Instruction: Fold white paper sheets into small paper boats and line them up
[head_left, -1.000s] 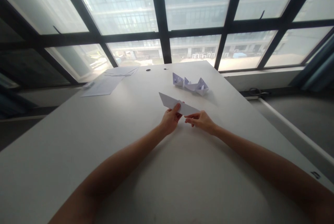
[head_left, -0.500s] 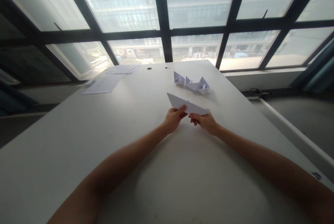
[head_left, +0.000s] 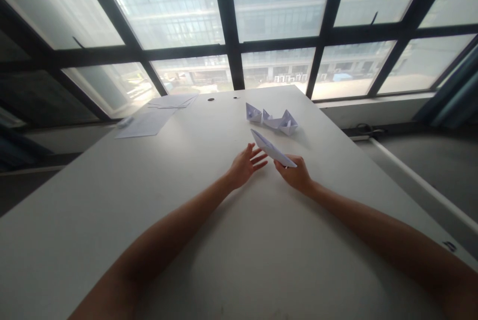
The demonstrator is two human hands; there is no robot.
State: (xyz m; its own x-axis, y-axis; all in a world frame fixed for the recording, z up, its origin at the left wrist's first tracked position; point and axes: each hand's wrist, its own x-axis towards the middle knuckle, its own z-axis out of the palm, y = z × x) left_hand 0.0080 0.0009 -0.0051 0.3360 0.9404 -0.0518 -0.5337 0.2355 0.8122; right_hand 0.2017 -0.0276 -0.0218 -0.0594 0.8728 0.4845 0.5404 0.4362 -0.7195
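Note:
My right hand pinches a folded white paper piece, long and pointed, held a little above the white table with its far tip aimed away from me. My left hand is just left of the paper with its fingers spread and holds nothing. Beyond the hands, several small folded paper boats sit together on the table.
Loose white sheets and a second thin stack lie at the table's far left. Two dark round holes mark the far edge. Large dark-framed windows stand behind; the table's right edge drops to a floor channel.
My left hand has let go of the folded paper and opened. My right hand alone now holds it, turned so that it points away from me.

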